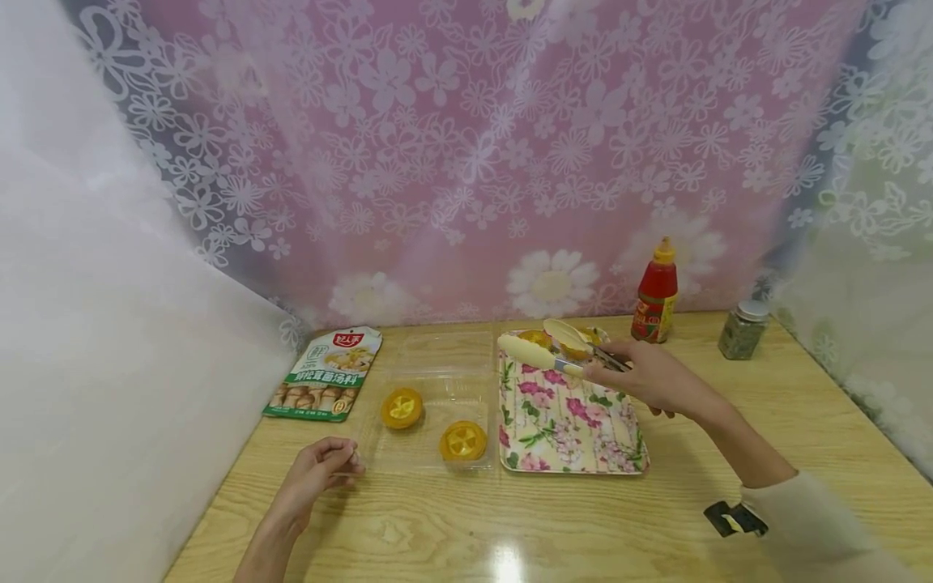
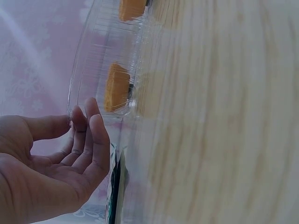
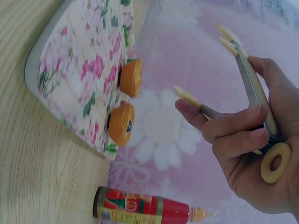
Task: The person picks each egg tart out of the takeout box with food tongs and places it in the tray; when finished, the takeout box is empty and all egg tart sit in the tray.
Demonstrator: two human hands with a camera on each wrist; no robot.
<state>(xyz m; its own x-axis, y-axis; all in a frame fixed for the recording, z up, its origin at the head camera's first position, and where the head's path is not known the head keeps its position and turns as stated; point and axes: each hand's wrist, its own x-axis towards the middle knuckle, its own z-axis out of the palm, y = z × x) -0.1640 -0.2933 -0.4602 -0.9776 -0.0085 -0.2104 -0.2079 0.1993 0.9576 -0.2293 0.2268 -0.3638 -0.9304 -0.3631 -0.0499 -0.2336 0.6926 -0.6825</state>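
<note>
My right hand [image 1: 652, 379] grips metal tongs [image 3: 254, 86] with cream tips, which stand apart over the back of a floral tray [image 1: 561, 421]. Two orange tarts [image 3: 131, 78] rest on that tray, and nothing shows between the tong tips. My left hand [image 1: 313, 478] pinches the near left corner of a clear plastic container [image 1: 430, 463] between thumb and fingers, also seen in the left wrist view, where the hand [image 2: 60, 163] has its other fingers bent loosely. Inside the container lie two tarts, one at the left [image 1: 402, 408] and one nearer the front right [image 1: 463, 442].
A green and white food packet [image 1: 324, 374] lies left of the container. Behind the tray's right side stands a red sauce bottle [image 1: 656, 295], with a small lidded jar [image 1: 743, 330] farther right. A floral curtain [image 1: 466, 162] hangs behind the table.
</note>
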